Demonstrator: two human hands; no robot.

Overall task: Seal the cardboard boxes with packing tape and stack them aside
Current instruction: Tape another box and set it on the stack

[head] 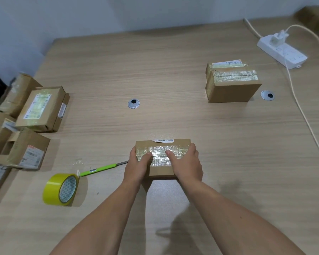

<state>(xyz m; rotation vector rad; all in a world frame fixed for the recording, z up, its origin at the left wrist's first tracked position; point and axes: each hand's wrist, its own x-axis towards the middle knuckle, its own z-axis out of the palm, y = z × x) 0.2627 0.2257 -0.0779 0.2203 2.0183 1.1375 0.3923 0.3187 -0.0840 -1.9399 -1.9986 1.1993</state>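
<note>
1. A rectangular cardboard box [161, 169], topped with crinkled glossy tape, is held at the wood-grain table's [173, 80] near side.
2. It is gripped at both ends by the left hand [136, 168] and right hand [186, 166], thumbs pressed on top.

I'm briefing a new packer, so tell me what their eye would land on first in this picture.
First, the left hand and right hand gripping a small taped box at the near middle of the table, thumbs on top. Next, the bright yellow tape roll standing on edge to its left, beside a green-handled cutter. Then the bigger taped box, alone at the far right.
</note>
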